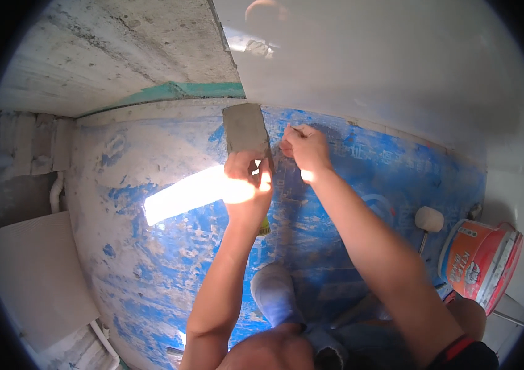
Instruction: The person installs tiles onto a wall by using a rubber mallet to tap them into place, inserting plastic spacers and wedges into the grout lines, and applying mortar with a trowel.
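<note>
My left hand [246, 177] grips the near edge of a small rectangular tile piece [245, 126], its upward face coated with grey mortar. The piece is close to the wall corner, beside the edge of the glossy wall tiles. Just right of it, my right hand [307, 148] is closed with thumb and fingers pinched together. Whatever may be between those fingers is too small to make out. Strong sunlight washes out part of my left hand.
A worn blue sheet [361, 160] covers much of the floor. At the right stand a red-orange bucket [475, 259] and a white-headed mallet [429, 219]. Glossy tiles [367, 61] line the right wall; bare concrete [138, 43] is left. A flat panel [37, 271] leans at far left.
</note>
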The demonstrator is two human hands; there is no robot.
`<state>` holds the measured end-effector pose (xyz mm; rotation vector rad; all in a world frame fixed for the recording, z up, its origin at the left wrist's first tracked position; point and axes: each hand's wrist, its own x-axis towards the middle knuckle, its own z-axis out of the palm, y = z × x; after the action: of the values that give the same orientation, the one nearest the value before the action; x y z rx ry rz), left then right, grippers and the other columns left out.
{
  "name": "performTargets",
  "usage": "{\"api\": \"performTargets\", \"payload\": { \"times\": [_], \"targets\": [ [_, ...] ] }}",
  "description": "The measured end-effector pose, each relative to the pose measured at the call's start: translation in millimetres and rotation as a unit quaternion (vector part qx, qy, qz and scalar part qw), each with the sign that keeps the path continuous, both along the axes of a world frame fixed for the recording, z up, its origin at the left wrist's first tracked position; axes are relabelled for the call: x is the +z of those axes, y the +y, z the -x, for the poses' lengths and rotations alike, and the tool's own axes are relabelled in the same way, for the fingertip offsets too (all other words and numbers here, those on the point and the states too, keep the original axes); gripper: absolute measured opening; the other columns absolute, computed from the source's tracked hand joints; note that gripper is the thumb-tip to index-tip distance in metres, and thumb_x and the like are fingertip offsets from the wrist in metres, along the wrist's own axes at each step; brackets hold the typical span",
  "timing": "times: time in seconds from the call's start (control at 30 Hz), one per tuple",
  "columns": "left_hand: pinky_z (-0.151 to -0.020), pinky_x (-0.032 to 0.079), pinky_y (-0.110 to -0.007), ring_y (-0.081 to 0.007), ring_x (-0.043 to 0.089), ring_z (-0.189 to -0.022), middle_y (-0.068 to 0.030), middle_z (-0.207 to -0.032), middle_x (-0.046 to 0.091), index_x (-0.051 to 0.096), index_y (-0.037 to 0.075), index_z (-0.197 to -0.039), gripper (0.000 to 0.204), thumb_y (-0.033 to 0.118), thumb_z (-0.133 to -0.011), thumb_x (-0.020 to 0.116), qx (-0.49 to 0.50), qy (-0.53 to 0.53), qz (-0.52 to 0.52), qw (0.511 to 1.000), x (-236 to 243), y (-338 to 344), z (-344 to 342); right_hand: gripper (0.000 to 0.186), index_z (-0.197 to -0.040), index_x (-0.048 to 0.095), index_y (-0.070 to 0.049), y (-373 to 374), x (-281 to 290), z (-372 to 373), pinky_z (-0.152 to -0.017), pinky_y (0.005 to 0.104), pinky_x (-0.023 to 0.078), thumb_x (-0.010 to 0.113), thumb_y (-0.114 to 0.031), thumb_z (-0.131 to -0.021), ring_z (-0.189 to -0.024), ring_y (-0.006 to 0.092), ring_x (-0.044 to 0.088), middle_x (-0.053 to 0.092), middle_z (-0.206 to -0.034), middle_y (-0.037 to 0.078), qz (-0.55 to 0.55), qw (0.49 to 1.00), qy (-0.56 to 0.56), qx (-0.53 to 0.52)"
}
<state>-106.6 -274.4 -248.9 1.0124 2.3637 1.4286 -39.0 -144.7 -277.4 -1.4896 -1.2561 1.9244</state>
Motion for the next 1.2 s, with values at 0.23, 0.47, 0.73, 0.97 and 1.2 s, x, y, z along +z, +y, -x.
{"api": "performTargets", "payload": {
  "times": [0.23,0.47,0.73,0.97,1.2],
  "targets": [
    [-0.063,0.046,-0.027,-0.0101,0.052,-0.064,-0.0034,-0.072,0.054,0.055,0.000,-0.091,0.010,-0.003,-0.083,0.062,0.101,-0.105,0.076,0.986,0.5,-51.4,-0.8,0.013,-0.093,0.068,-0.002,30.8,-23.6,25.3,-0.077,0.0370,0.053,0.067,-0.012,-0.085,-0.084,0.0304,0.070,0.072,-0.087,0.014,-0.251,0.953,-0.167,0.025],
    [-0.067,0.048,-0.027,-0.0102,0.056,-0.070,-0.0056,-0.074,0.065,0.064,-0.005,-0.089,0.015,0.009,-0.091,0.069,0.101,-0.182,0.061,0.976,-3.8,-70.6,-3.5,0.011,-0.092,0.069,-0.003,26.6,-27.0,35.0,-0.079,0.0367,0.053,0.067,-0.011,-0.084,-0.088,0.0306,0.070,0.073,-0.090,0.014,-0.289,0.932,-0.220,0.001],
    [-0.074,0.051,-0.031,-0.0170,0.062,-0.077,-0.0089,-0.090,0.066,0.058,0.000,-0.116,0.047,0.044,-0.102,0.049,0.078,-0.592,0.068,0.799,14.5,-75.4,-18.7,0.014,-0.089,0.070,-0.003,24.8,-31.3,34.7,-0.076,0.0358,0.053,0.075,-0.012,-0.079,-0.085,0.0302,0.071,0.073,-0.088,0.013,-0.300,0.935,-0.190,-0.002],
    [-0.057,0.048,-0.029,-0.0151,0.055,-0.065,-0.0062,-0.077,0.057,0.054,0.002,-0.105,0.043,0.045,-0.103,0.046,0.050,-0.582,0.012,0.812,29.9,-62.7,-25.3,0.013,-0.085,0.070,-0.004,21.2,-39.9,32.0,-0.071,0.0375,0.053,0.075,-0.014,-0.079,-0.081,0.0311,0.070,0.072,-0.085,0.013,-0.322,0.931,-0.171,0.000],
    [-0.056,0.046,-0.028,-0.0143,0.054,-0.063,-0.0060,-0.075,0.056,0.054,0.003,-0.104,0.044,0.045,-0.103,0.046,0.054,-0.565,0.039,0.822,32.2,-62.7,-21.2,0.021,-0.089,0.072,-0.008,14.5,-25.5,54.1,-0.073,0.0383,0.053,0.073,-0.028,-0.082,-0.082,0.0300,0.070,0.073,-0.086,0.011,-0.295,0.919,-0.257,0.049]
  ]
}}
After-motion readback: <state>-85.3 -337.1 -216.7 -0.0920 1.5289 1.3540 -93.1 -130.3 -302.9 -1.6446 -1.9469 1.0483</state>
